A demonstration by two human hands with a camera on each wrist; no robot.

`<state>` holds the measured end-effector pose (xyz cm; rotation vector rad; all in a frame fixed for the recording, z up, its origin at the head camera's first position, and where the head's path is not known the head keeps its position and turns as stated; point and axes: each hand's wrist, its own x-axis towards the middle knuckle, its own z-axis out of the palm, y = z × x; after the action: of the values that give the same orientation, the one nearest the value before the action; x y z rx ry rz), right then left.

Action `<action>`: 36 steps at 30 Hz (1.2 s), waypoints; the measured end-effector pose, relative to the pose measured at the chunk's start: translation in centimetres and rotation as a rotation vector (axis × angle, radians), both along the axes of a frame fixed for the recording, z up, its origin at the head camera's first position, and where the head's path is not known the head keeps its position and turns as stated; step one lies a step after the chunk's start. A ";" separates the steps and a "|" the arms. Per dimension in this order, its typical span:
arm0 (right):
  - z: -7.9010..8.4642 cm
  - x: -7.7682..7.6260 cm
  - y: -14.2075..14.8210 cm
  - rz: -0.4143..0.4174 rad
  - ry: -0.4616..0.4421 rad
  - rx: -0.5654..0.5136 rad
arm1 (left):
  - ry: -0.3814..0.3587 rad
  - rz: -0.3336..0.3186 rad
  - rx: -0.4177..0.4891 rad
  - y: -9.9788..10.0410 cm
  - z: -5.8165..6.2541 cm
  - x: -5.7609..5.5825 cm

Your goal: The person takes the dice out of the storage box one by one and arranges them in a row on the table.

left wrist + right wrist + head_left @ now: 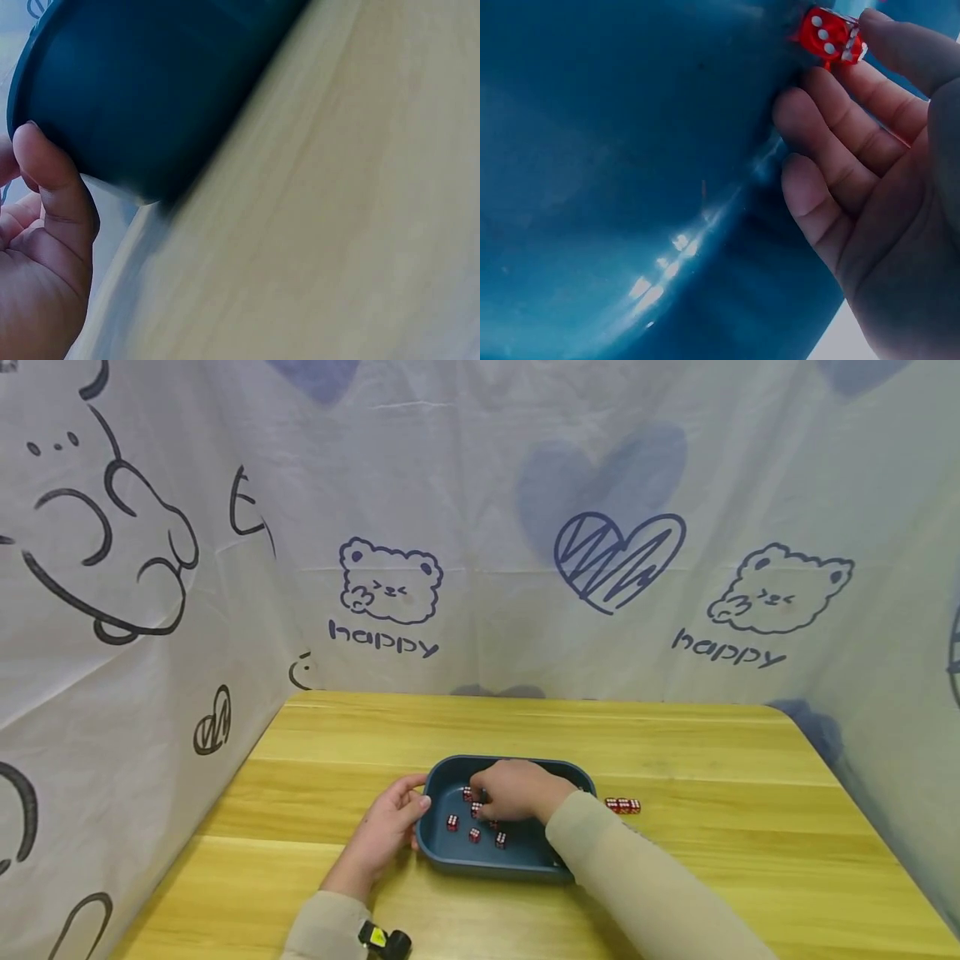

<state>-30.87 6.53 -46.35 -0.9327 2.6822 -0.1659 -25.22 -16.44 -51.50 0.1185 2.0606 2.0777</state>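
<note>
A dark blue tray (495, 867) with rounded corners rests on the table in the head view. My left hand (388, 825) grips its left end, with the thumb (45, 161) against the wall in the left wrist view. Reaching into the tray from the right, my right hand (517, 789) is over its middle. In the right wrist view that hand pinches a red die (823, 36) with white dots between thumb and fingertips. Several more red dice (452, 822) lie on the tray floor, left of and below the right hand; that hand and forearm hide part of the tray's right side.
Just right of the tray, a short row of red dice (622, 806) sits on the yellow wood-grain table (712, 760). A white printed cloth (480, 610) hangs along the table's back and sides. A small black device (385, 939) is strapped at the left sleeve.
</note>
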 end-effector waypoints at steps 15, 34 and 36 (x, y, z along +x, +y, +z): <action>-0.6 0.0 0.1 0.052 0.029 -0.023 | -0.004 -0.007 0.008 0.0 0.0 0.1; 0.5 0.1 0.9 0.052 0.032 -0.087 | 0.004 -0.016 0.012 0.0 0.1 0.2; 1.0 0.1 1.0 0.051 0.041 -0.105 | 0.002 -0.010 0.013 0.0 0.0 0.2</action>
<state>-30.78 7.56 -45.39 -1.0451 2.7065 -0.2816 -25.01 -16.44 -51.48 0.1331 2.0443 2.0859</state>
